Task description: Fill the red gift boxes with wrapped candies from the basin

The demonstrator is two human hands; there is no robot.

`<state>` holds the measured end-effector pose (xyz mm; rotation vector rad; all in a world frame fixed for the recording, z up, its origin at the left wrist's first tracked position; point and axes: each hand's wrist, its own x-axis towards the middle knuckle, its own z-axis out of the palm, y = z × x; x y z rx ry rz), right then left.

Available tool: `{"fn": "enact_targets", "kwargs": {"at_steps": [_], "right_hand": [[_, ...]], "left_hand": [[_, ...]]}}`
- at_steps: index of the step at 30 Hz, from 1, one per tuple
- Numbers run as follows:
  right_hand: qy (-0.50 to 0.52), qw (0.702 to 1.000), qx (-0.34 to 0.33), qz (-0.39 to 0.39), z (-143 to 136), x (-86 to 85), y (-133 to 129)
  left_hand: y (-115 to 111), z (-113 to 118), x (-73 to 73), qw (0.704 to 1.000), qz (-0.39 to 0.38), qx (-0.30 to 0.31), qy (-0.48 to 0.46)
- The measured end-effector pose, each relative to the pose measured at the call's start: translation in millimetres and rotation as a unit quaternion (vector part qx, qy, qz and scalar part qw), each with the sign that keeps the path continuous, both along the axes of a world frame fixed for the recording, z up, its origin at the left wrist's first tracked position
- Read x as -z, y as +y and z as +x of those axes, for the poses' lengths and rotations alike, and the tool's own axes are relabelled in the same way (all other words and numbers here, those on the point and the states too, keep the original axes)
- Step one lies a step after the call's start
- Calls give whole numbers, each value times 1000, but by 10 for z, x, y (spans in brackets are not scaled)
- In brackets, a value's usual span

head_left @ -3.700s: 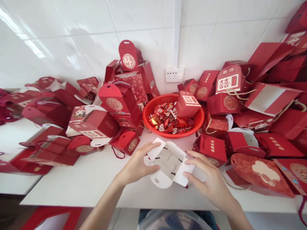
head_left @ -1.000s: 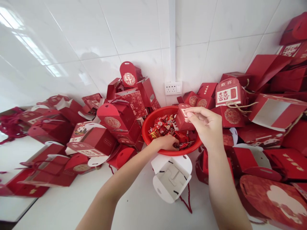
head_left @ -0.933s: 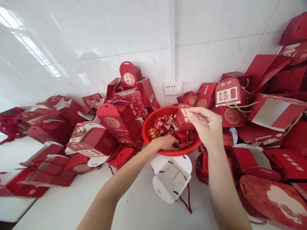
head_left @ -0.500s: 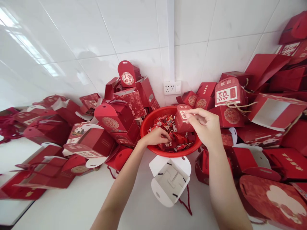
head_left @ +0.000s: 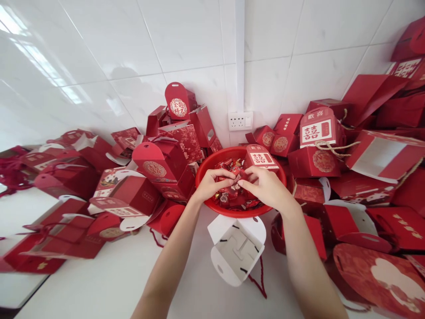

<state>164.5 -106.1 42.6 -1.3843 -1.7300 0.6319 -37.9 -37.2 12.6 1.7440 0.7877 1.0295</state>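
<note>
In the head view, the left hand [head_left: 214, 182] and right hand [head_left: 265, 186] meet just right of the middle of the frame, over the red basin [head_left: 241, 214]. Each grip is drawn in to a pinch, thumb against curled fingers, with the red packet [head_left: 235, 187] between the two; the fingers hide part of it, so how firmly each presses cannot be told. The packet sits above the wrapped sweets [head_left: 224, 198] in the basin. It looks light, with a thin, glossy wrapper that would probably slide a little and crinkle; the edges or corners seem the best places to pinch, as squeezing the middle could crush whatever is inside.

Just below the basin, on the counter [head_left: 113, 279], the white-lined box [head_left: 239, 250] stands open with its flaps spread and a dark red cord [head_left: 260, 279] trailing at its right. It appears to be light, fairly stiff card that would dent under a hard squeeze; a side wall should be steadier to hold than a loose flap.

A small red box [head_left: 260, 157] with a pale label rests tilted at the basin's upper right, near the right hand. More red boxes [head_left: 156, 166] are heaped toward both sides of the frame.
</note>
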Motion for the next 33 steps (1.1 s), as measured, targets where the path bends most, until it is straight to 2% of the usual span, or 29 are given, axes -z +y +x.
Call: {"fn": "enact_targets", "kwargs": {"at_steps": [5, 8, 11, 14, 17, 19, 22, 25, 27, 29, 33], "right_hand": [[6, 1000, 14, -18, -53, -14, 16], [26, 999, 16, -30, -15, -41, 15], [44, 999, 32, 1, 45, -57, 7], [62, 997, 43, 32, 83, -85, -7], [77, 994, 49, 53, 76, -110, -15], [95, 993, 33, 54, 47, -108, -14], [120, 991, -28, 54, -7, -74, -5], [70, 992, -85, 70, -40, -43, -1], [28, 992, -94, 75, -43, -43, -5], [14, 993, -92, 75, -43, -56, -11], [47, 992, -79, 82, -71, -74, -12]], "left_hand": [[-28, 48, -34, 999, 3, -3, -32], [-29, 40, -41, 998, -25, 2, -62], [-25, 1, -17, 997, -62, 11, -54], [-19, -42, 35, 998, -49, -9, -29], [-26, -52, 81, 998, -40, -16, -51], [-45, -30, 93, 997, -42, -21, -68], [-80, 38, 80, 992, -60, -54, -100], [-109, 108, 46, 978, -111, -79, -156], [-129, 139, 21, 973, -129, -81, -176], [-156, 160, 1, 977, -114, -79, -163], [-224, 203, -27, 989, -20, -85, -121]]}}
